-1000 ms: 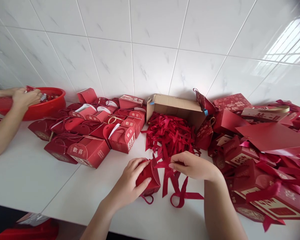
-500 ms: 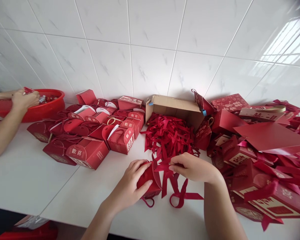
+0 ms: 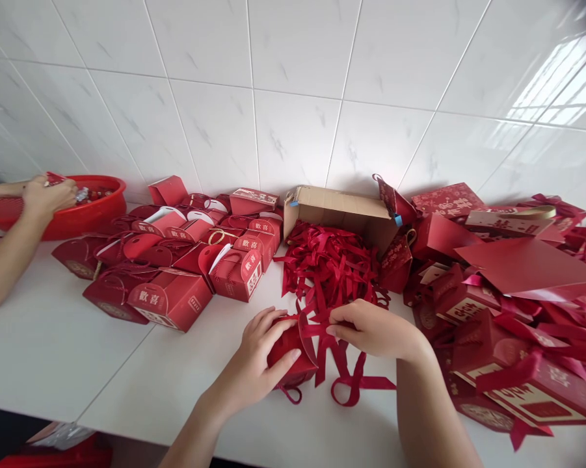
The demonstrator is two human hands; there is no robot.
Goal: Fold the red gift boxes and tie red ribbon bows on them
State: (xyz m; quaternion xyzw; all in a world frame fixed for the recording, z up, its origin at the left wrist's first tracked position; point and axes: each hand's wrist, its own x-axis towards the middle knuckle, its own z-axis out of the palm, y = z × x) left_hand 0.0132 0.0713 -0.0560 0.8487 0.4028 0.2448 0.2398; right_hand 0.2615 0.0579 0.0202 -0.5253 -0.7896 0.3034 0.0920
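The left hand (image 3: 266, 351) grips a small red gift box (image 3: 289, 341) on the white table (image 3: 175, 383), fingers over its top and thumb along its near side. The right hand (image 3: 371, 328) pinches a red satin ribbon (image 3: 316, 329) just beside it. A looped ribbon (image 3: 354, 390) lies nearer the table edge. Beyond, a ribbon heap (image 3: 326, 266) spills from an open cardboard carton (image 3: 344, 200). Printed candy boxes (image 3: 178, 299) cluster left; beribboned boxes (image 3: 512, 351) pile right. A co-worker's hand (image 3: 49, 198) is over a red plastic basin (image 3: 88, 220).
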